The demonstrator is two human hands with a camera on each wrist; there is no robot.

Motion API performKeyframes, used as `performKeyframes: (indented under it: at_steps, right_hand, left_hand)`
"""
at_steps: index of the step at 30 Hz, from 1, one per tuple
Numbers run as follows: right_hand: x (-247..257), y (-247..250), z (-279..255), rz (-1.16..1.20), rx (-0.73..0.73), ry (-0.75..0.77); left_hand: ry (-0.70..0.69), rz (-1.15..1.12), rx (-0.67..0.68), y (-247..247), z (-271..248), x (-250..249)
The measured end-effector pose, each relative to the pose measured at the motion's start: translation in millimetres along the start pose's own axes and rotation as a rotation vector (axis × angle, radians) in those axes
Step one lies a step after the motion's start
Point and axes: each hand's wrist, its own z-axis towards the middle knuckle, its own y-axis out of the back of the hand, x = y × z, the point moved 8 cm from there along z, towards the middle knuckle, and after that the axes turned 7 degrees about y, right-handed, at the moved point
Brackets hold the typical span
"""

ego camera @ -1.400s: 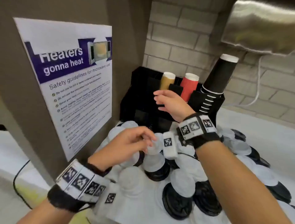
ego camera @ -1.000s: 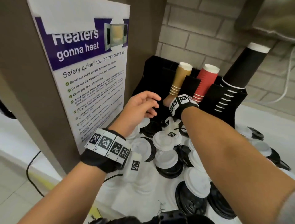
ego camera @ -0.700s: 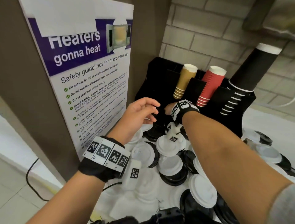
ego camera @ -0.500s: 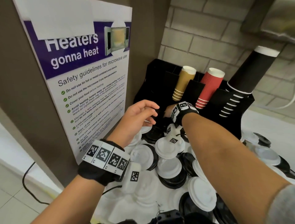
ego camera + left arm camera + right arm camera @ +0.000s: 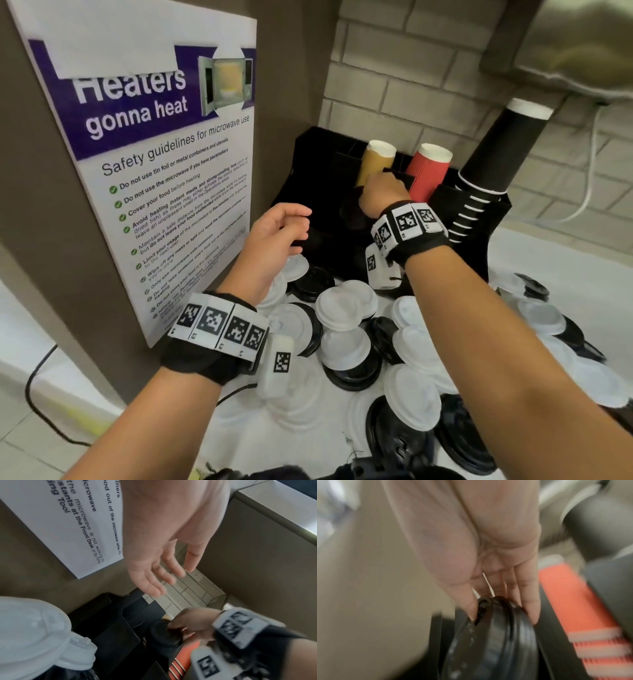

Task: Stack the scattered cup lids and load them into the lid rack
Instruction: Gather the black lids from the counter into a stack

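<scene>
Lids [image 5: 489,635], a black stack pinched in right hand [image 5: 380,195] fingers, now enter the rack [image 5: 308,164] as the left hand [image 5: 277,233], loosely spread, has released, so one batch is nearly loaded.

I'm standing in what looks like an office break room or pantry: beside me a poster [image 5: 164,164] spells out safety guidelines for microwave use, and its small print in the left wrist view mentions the Front Desk. Ahead of me a black cup and lid rack [image 5: 322,192] carries stacks of tan [image 5: 375,161], red [image 5: 428,174] and black paper cups [image 5: 496,154] against a pale brick wall [image 5: 411,68], with black and white cup lids [image 5: 346,305] strewn over the white surface [image 5: 548,253].
</scene>
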Motion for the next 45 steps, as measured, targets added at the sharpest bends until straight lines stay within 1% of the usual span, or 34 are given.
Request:
performKeyframes:
  at_steps: [2,3,4,5,6,7,8,9,12,14,16,18,20,23,26,28,30,32,35,36,38,39,40,41,45]
  right_hand:
    - [-6,23,-18,0.186,-0.055,0.035]
    - [-4,28,-28,0.301,-0.040,0.090]
    - [1,25,-42,0.491,0.015,0.150]
    - [9,19,-58,0.739,0.100,0.199]
    - [20,13,-76,0.970,0.206,0.243]
    - [29,7,-90,1.128,0.294,0.287]
    - [37,2,-103,1.216,0.358,0.329]
    - [42,-1,-112,1.246,0.388,0.372]
    - [47,-3,-129,1.216,0.363,0.445]
    - [44,0,-134,1.150,0.310,0.492]
    - [40,6,-139,1.067,0.259,0.576]
    - [38,10,-147,1.043,0.243,0.628]
    - [38,13,-153,1.072,0.219,0.635]
    - [37,15,-158,1.125,0.143,0.615]
    - [37,9,-161,1.165,0.151,0.593]
    - [40,8,-162,1.166,0.130,0.590]
    - [44,6,-164,1.150,0.087,0.600]
    - [50,2,-166,1.128,0.053,0.598]
    - [53,-4,-155,1.099,0.136,0.547]
    - [51,-6,-148,1.017,0.179,0.514]
    - [50,-11,-136,0.665,0.266,0.513]
    - [55,-16,-136,0.466,0.317,0.552]
    - [62,-25,-138,0.315,0.382,0.596]
    - [82,-47,-155,0.252,0.471,0.660]
    - [129,-83,-187,0.079,0.627,0.808]
  left_hand:
    - [0.033,-0.053,-0.059,2,0,5]
    - [0.060,-0.100,-0.067,0,-1,8]
    - [0.085,-0.142,-0.054,-4,-3,11]
    - [0.098,-0.171,-0.022,-10,-5,13]
    - [0.093,-0.193,0.024,-17,-7,13]
    - [0.068,-0.211,0.072,-25,-11,11]
    - [0.030,-0.224,0.109,-33,-15,8]
    - [-0.008,-0.229,0.125,-38,-19,5]
    - [-0.074,-0.247,0.091,-42,-29,-1]
    - [-0.086,-0.251,0.088,-42,-31,-1]
    - [-0.087,-0.252,0.098,-42,-31,-1]
    - [-0.084,-0.254,0.117,-42,-32,-1]
    - [-0.086,-0.252,0.140,-42,-35,-1]
    - [-0.072,-0.261,0.194,-43,-40,-2]
    - [-0.042,-0.269,0.203,-43,-43,1]
    - [-0.017,-0.282,0.209,-46,-44,4]
    - [0.005,-0.299,0.188,-47,-45,7]
    - [0.008,-0.259,0.134,-41,-45,4]
    - [-0.055,-0.111,0.090,-31,-36,-20]
    - [-0.084,-0.063,0.088,-29,-31,-32]
    - [-0.103,0.009,0.083,-24,-21,-62]
    - [-0.092,0.032,0.092,-25,-15,-73]
    - [-0.085,0.063,0.096,-26,-9,-83]
    - [-0.056,0.109,0.067,-16,-15,-79]
    - [-0.044,0.127,0.112,-22,-11,-93]
